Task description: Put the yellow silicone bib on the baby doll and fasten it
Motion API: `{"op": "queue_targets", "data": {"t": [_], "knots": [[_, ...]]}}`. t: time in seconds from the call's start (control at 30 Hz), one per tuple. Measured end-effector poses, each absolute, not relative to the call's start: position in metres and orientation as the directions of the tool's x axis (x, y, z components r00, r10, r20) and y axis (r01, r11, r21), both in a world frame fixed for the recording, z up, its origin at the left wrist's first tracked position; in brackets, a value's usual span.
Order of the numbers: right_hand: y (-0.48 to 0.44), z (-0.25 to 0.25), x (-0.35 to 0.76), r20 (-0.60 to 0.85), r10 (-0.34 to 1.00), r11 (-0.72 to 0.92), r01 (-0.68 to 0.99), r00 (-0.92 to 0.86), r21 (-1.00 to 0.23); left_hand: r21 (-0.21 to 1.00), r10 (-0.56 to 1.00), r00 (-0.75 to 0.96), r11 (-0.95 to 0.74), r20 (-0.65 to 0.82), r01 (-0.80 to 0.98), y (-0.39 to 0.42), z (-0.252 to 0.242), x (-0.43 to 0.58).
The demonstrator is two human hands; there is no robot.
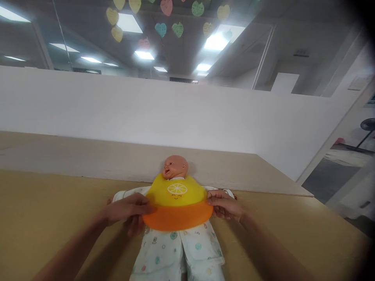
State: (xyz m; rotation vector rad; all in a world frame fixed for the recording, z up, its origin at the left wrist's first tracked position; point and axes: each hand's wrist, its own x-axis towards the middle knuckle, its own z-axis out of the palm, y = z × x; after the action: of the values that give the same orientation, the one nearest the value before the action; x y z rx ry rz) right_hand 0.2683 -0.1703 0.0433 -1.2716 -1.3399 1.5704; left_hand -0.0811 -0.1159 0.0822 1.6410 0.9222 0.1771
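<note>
Our left grip (129, 208) and right grip (225, 205) each pinch a side of the yellow-orange bib (177, 195) on the doll (175, 167), which lies at the desk's (43, 218) far edge.

Looks like an office to me: flat panel lights (128, 22) in the ceiling, glass partitions (43, 39) above a white divider wall (146, 109), paper hearts (166, 7) stuck up high, a long wooden table (43, 210), and a floor fan (367, 125) beyond its right edge.
</note>
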Motion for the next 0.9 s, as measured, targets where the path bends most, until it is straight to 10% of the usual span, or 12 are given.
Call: {"op": "queue_targets", "data": {"t": [0.9], "knots": [[-0.156,-0.007,0.273,-0.354,0.854,-0.343,0.098,-0.382,-0.934,0.894,0.606,0.672,0.166,-0.425,0.415,-0.09,0.017,-0.087]]}}
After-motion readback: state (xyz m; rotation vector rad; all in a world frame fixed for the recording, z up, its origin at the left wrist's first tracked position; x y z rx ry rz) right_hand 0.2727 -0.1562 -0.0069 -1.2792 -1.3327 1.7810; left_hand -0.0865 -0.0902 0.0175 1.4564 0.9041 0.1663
